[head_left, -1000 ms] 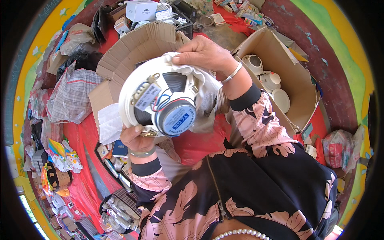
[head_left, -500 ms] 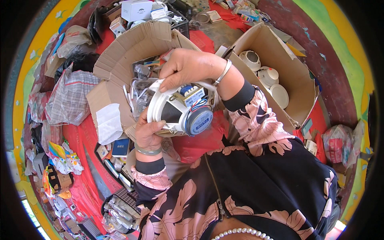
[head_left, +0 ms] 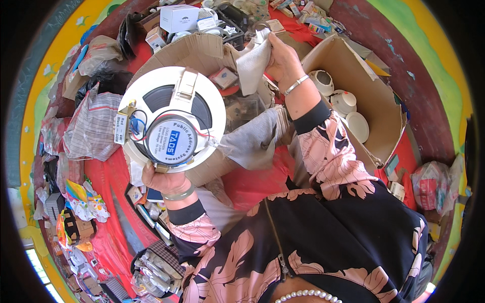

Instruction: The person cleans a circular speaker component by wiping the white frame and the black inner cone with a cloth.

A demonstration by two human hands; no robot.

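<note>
While the left hand [head_left: 164, 180] clasps its rim [head_left: 216, 103], one white loudspeaker [head_left: 172, 122] shows its back at 10 o'clock.
In the head view, it looks stiff and rather heavy, its dark cone [head_left: 157, 98] probably fragile, so the rim suits holding best. The right hand [head_left: 284, 60], at 1 o'clock, pinches one soft, light-looking pale cloth [head_left: 252, 66]. Three white round pieces [head_left: 344, 103] sit in one open carton [head_left: 378, 108] at 2 o'clock.
</note>
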